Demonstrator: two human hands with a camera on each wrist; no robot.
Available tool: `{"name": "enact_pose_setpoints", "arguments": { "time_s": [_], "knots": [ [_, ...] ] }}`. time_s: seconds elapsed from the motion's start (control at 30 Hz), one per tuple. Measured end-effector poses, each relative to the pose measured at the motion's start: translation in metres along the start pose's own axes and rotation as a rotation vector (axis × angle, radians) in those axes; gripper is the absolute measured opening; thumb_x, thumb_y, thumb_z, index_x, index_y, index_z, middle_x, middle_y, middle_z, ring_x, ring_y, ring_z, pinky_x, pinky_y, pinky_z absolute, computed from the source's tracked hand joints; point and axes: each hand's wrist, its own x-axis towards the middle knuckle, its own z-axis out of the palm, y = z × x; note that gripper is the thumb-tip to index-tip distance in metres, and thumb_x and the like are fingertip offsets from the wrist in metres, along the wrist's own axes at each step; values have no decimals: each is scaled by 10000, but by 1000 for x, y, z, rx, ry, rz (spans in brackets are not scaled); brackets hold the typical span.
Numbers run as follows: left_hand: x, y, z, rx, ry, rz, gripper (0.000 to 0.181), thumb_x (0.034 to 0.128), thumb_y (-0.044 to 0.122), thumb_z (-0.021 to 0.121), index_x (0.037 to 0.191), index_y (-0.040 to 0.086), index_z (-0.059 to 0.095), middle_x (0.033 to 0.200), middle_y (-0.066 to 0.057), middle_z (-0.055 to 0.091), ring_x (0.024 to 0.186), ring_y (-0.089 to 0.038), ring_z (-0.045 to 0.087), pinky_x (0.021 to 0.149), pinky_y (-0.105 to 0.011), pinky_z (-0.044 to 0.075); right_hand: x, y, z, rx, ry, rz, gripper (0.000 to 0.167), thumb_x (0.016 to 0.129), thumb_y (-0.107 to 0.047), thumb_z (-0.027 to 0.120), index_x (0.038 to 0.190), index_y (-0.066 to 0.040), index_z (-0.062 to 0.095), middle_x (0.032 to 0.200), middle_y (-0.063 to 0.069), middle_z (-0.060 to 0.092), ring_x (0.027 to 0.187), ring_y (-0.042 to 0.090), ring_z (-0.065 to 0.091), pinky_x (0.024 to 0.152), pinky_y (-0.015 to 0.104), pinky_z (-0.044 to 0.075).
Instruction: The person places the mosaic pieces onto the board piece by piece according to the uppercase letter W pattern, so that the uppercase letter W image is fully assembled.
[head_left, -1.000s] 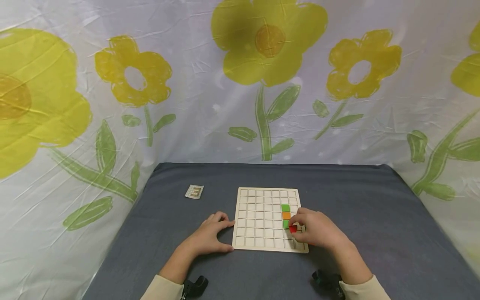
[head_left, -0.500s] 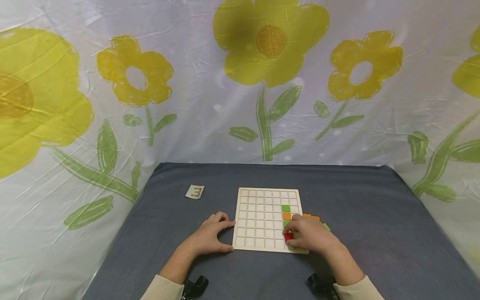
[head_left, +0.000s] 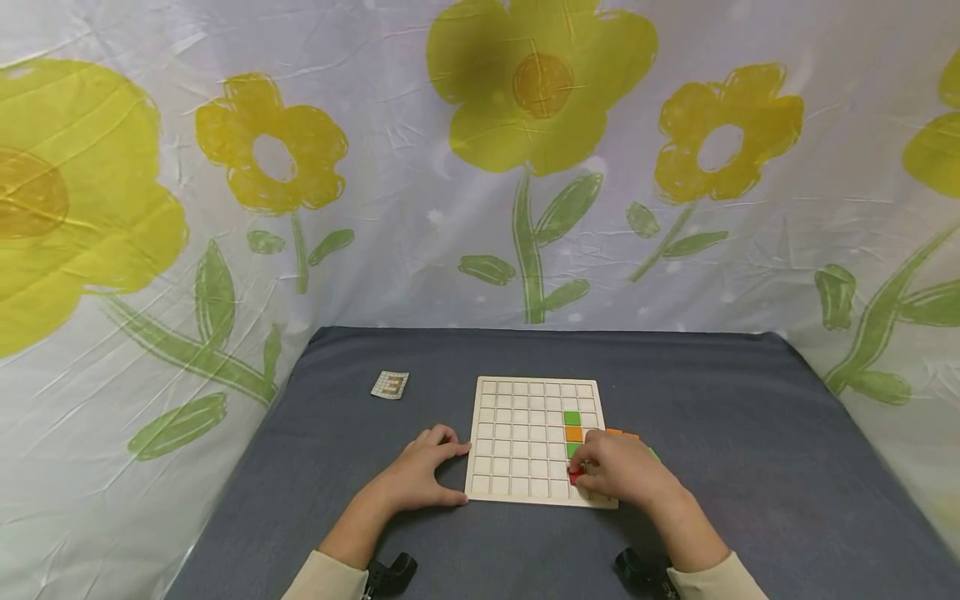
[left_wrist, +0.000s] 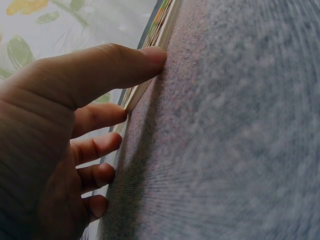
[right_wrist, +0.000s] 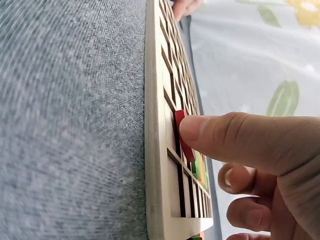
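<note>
A pale wooden grid board (head_left: 517, 436) lies flat on the dark cloth. In one column near its right side sit a green tile (head_left: 572, 417), an orange tile (head_left: 573, 433) and a second green tile (head_left: 573, 448), partly behind my right fingers. My right hand (head_left: 633, 472) pinches a red tile (head_left: 576, 479) at the cell just below them. In the right wrist view my thumb presses the red tile (right_wrist: 183, 136), which is slightly tilted over its cell. With thumb and fingers spread, my left hand (head_left: 420, 475) touches the board's left edge.
Loose orange tiles (head_left: 623, 433) and a green tile (head_left: 653, 453) lie right of the board, partly hidden by my right hand. A small printed card (head_left: 390, 385) lies to the back left. A flower-patterned curtain (head_left: 405, 183) hangs behind the table.
My right hand has moved left and slightly nearer with the red tile, bringing it under the lower green tile. Loose tiles right of the board have come into sight. My left hand stays put.
</note>
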Motion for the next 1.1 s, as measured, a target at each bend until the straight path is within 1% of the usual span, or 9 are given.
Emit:
{"name": "enact_pose_setpoints", "arguments": {
  "time_s": [0.07,0.3,0.63,0.7,0.83,0.93,1.1],
  "knots": [
    [0,0,0,-2,1,0,811,745,460,903,1436,138,626,1197,53,457,1089,-182,421,940,-484,387,1,0,0,-12,7,3,199,758,-113,851,806,-293,779,771,-134,534,642,2,441,583,281,365],
    [-1,0,0,-8,5,-3,810,748,453,905,1440,140,622,1192,56,455,1087,-178,418,941,-485,382,4,2,1,-18,-9,32,116,792,-175,876,826,-250,794,786,-123,562,645,20,463,608,295,410],
    [-1,1,-1,-8,12,-10,801,746,436,908,1434,136,628,1183,60,457,1084,-177,421,945,-481,385,6,-2,3,-65,10,87,118,790,-199,883,803,-247,776,775,-118,539,624,41,443,577,285,391],
    [-1,1,-1,-8,15,-9,800,745,433,909,1433,134,629,1179,61,455,1081,-177,419,942,-479,385,7,-2,3,-80,9,81,128,787,-192,885,833,-242,775,785,-117,543,627,40,440,582,285,392],
    [-1,1,-1,-10,18,-7,791,745,429,906,1428,140,634,1176,64,453,1079,-174,419,944,-473,383,6,-2,2,-87,11,33,165,787,-159,864,907,-245,791,794,-132,528,633,32,440,571,288,386],
    [-1,2,-1,-14,17,-5,786,746,426,903,1429,143,635,1179,64,452,1082,-174,419,950,-471,380,5,-2,2,-74,17,-3,176,795,-148,846,927,-261,814,780,-140,510,631,24,444,547,282,370],
    [-1,2,-2,-14,12,-1,791,747,433,901,1431,140,632,1183,59,451,1083,-179,418,950,-476,376,5,1,2,-56,-3,10,159,805,-151,849,934,-245,842,778,-125,515,630,30,444,557,273,370]
  ]
}}
